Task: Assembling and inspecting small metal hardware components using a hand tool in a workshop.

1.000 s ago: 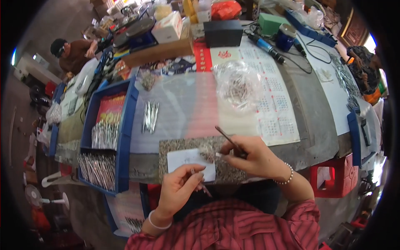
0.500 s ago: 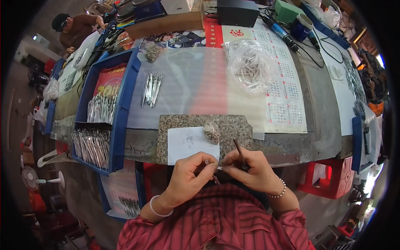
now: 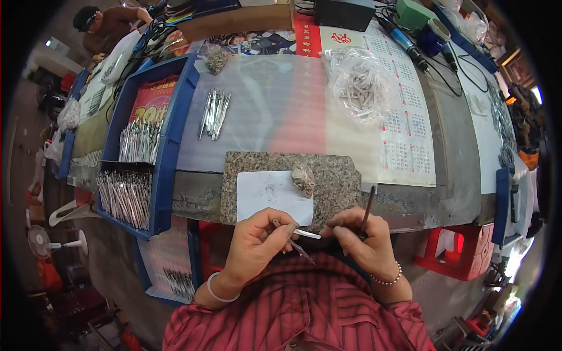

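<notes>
A grey table (image 3: pixel 195 200) is filling most of the view. Reading the clock from the hands, a speckled stone slab (image 3: pixel 339 175) is lying at twelve, with a white paper (image 3: pixel 252 199) and a small clear bag (image 3: pixel 302 180) resting on it. A see-through bag of white sticks (image 3: pixel 363 90) is sitting near one o'clock, on a calendar sheet (image 3: pixel 417 152). Shiny thin tools (image 3: pixel 215 116) are lying at eleven, and a blue tray (image 3: pixel 166 169) is standing at ten. Far off at eleven, another person (image 3: pixel 114 24) is bending forward. A red stool (image 3: pixel 481 251) is standing at three, and a white fan (image 3: pixel 40 241) at nine.

The top edge is cutting off a black box (image 3: pixel 345 13). Fingers are hiding one end of the white strip (image 3: pixel 307 234) and part of the pointed tool (image 3: pixel 303 253).

The left hand (image 3: pixel 254 245) is pinching the strip and also holding the tool, which is pointing to about five o'clock. The strip is poking out toward three. The right hand (image 3: pixel 366 243) is gripping a dark stick (image 3: pixel 369 209), which is pointing near twelve. Its fingertips are right beside the strip's free end; I cannot tell if they are touching.
</notes>
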Action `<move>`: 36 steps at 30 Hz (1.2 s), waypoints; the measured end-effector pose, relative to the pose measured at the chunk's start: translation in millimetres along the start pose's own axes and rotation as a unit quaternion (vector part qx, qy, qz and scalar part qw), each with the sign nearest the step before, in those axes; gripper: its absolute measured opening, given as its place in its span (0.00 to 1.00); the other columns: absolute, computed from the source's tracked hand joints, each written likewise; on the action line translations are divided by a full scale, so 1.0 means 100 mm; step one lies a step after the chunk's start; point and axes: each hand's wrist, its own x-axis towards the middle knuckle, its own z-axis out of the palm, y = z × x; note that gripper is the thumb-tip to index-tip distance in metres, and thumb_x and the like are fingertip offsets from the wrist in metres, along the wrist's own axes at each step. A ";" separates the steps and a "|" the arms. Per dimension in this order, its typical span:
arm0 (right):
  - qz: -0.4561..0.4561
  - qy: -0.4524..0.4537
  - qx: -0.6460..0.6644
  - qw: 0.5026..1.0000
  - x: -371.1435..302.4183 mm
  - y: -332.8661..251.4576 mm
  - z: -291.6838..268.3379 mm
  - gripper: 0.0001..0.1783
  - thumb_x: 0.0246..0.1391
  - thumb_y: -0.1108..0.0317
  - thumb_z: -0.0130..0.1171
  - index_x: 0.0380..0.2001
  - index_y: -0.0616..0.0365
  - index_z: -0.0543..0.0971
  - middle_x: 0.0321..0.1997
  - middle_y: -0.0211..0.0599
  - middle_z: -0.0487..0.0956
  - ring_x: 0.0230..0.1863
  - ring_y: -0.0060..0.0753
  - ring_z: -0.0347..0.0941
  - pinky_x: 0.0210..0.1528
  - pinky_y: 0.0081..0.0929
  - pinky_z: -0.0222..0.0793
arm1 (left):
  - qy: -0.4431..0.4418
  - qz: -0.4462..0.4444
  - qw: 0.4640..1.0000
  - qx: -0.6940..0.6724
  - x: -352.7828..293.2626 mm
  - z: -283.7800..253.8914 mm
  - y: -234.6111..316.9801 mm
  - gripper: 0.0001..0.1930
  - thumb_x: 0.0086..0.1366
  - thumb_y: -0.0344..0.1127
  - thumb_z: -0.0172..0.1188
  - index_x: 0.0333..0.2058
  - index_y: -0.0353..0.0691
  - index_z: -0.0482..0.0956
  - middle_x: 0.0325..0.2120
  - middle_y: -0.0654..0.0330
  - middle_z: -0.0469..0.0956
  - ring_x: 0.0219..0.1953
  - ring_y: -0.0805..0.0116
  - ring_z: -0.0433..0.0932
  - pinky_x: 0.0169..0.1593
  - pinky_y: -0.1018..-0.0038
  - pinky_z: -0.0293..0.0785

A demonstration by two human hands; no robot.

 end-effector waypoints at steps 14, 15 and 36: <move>-0.145 -0.032 -0.186 0.971 0.01 0.07 0.26 0.09 0.45 0.80 0.62 0.34 0.61 0.80 0.24 0.36 0.77 0.21 0.26 0.72 0.23 0.21 0.65 | -0.024 0.013 0.997 -0.079 -0.05 -0.10 -0.15 0.16 0.73 0.39 0.45 0.46 0.32 0.74 0.28 0.63 0.75 0.29 0.79 0.75 0.35 0.82 0.73; -0.163 -0.023 -0.201 0.966 0.02 0.05 0.29 0.10 0.44 0.79 0.62 0.33 0.60 0.81 0.23 0.35 0.77 0.20 0.25 0.71 0.23 0.20 0.64 | -0.028 0.012 0.997 -0.073 -0.05 -0.10 -0.16 0.16 0.73 0.39 0.45 0.46 0.32 0.74 0.28 0.63 0.76 0.29 0.79 0.75 0.35 0.81 0.73; -0.261 -0.002 -0.282 0.923 0.00 0.00 0.44 0.16 0.37 0.85 0.61 0.34 0.61 0.80 0.20 0.35 0.75 0.17 0.29 0.72 0.19 0.22 0.64 | -0.030 0.027 0.994 -0.100 -0.05 -0.14 -0.16 0.16 0.73 0.38 0.46 0.48 0.31 0.74 0.28 0.63 0.76 0.29 0.80 0.75 0.35 0.82 0.73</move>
